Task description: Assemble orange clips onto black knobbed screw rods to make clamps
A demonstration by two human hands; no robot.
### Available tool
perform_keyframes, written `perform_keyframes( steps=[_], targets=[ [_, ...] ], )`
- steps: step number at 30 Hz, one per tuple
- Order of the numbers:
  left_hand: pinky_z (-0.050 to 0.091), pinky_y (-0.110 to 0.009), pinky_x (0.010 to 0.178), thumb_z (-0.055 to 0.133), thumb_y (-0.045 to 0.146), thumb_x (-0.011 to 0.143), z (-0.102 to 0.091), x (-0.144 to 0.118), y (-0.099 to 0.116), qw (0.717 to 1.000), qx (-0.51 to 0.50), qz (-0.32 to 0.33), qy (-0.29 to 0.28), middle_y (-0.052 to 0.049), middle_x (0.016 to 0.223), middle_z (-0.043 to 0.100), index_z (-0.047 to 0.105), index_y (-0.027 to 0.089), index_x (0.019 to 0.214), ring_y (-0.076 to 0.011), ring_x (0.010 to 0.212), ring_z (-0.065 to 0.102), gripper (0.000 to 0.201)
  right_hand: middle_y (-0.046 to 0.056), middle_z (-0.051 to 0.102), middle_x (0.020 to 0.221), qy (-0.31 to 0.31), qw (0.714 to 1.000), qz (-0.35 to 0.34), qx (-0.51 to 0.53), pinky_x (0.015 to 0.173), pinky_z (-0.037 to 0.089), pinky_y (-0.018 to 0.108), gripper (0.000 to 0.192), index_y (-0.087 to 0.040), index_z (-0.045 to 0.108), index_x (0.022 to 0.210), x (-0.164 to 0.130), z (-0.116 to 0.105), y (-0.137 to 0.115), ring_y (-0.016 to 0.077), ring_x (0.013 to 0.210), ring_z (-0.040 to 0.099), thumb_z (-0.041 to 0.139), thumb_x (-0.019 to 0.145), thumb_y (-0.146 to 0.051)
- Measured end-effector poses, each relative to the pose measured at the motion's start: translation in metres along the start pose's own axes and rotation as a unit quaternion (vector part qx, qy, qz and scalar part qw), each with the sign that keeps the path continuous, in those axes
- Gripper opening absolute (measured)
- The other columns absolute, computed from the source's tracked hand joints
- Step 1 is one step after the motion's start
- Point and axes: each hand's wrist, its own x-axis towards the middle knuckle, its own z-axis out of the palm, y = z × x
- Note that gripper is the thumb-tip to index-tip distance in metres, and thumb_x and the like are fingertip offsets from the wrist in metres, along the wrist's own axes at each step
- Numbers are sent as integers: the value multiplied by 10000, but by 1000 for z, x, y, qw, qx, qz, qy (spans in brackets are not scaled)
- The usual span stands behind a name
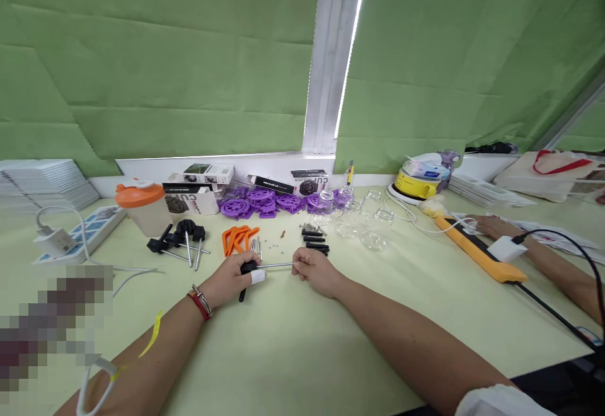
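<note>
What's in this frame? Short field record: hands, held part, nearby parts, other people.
left hand: left hand grips a black-handled part, a white wrap on one finger
right hand: right hand pinches the far end of the metal rod
rod: level, spanning between the two hands, above the table
nearby parts: orange pieces, black sleeves, black knobs with rods, purple wheels, clear glass cups
other people: another person's hand by a yellow tool, at right

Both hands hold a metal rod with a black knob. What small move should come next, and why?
Probably push the metal rod further into the black knob: the left hand grips the knob, the right hand pinches the rod's free end.
</note>
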Motion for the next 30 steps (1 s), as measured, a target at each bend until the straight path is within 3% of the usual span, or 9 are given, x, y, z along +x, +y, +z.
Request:
perform_keyframes(
  steps=[12,30],
  targets=[
    [348,-221,604,589,398,766,0,0,-3,1000,-10,-14,3,18,734,458,541,170,823,-122,669,401,239,-8,578,722,27,999,3,-19,566,390,237,33,-199,501,835,-5,1,-5,98,578,479,483,821,-223],
    [359,-227,617,568,390,789,-2,1,1,999,31,18,-3,8,739,479,551,163,833,-131,682,423,232,-5,591,694,29,999,25,-7,542,375,226,58,-185,506,722,-2,2,-6,90,548,465,496,777,-172]
  ],
)
